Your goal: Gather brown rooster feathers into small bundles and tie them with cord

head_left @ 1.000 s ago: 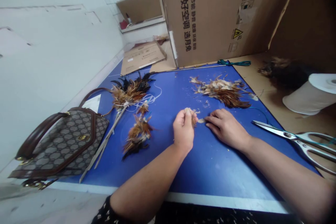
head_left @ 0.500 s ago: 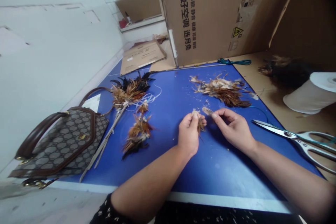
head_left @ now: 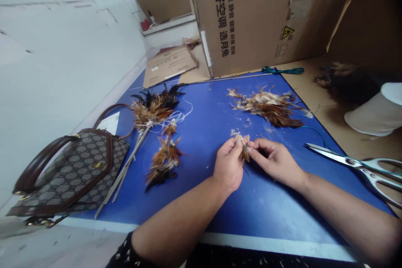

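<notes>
My left hand pinches a small bunch of brown feathers by its pale quill ends. Against the bunch's right side, the fingertips of my right hand are closed on feathers too. Beyond my hands lies a loose heap of brown and cream feathers, with bits of fluff around it. Left of my hands rest small tied feather bunches, and behind them a larger brown and black feather bundle on thin sticks, with white string beside it.
Scissors lie partly spread at the right table edge, near a white spool. A patterned handbag stands at the left. A big cardboard box rises at the back, with green cord at its foot.
My right hand has brought its feather leftward to the bunch in my left hand; the two hands now meet. The left hand has shifted slightly right. The view has turned a little.
</notes>
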Available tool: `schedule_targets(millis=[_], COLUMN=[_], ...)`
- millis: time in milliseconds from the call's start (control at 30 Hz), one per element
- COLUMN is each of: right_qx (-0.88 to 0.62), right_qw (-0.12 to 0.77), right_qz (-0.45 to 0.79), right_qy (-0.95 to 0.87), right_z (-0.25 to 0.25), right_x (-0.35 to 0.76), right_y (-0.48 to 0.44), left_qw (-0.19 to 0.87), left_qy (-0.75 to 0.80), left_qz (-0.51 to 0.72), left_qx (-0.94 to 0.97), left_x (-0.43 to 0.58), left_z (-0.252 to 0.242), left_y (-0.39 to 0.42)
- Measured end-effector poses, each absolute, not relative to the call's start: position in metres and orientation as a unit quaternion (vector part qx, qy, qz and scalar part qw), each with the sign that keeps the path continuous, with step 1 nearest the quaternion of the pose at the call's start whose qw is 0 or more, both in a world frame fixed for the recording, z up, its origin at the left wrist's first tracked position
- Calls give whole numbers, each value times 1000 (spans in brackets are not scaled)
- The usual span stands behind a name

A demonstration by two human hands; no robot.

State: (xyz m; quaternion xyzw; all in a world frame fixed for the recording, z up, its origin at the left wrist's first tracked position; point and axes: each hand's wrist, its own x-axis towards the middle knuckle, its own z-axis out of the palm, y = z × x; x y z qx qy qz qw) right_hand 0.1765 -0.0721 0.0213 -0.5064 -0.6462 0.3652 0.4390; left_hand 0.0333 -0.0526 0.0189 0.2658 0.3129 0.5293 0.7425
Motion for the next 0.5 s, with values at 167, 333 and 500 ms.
schedule_targets(millis=[167,333,500], right_qx=[-489,-491,-484], right_qw=[433,476,490], right_qz=[375,428,415], right_qy=[-658,-591,-594], right_z=[33,33,33], right_x=[186,193,192], right_y=[-76,-77,-77], left_qw=[715,648,635], left_qy=[302,341,329], left_qz=[531,498,473], left_qx=[339,464,515], left_x=[28,21,16], left_z=[14,8,13], left_y=[-51,-52,-54])
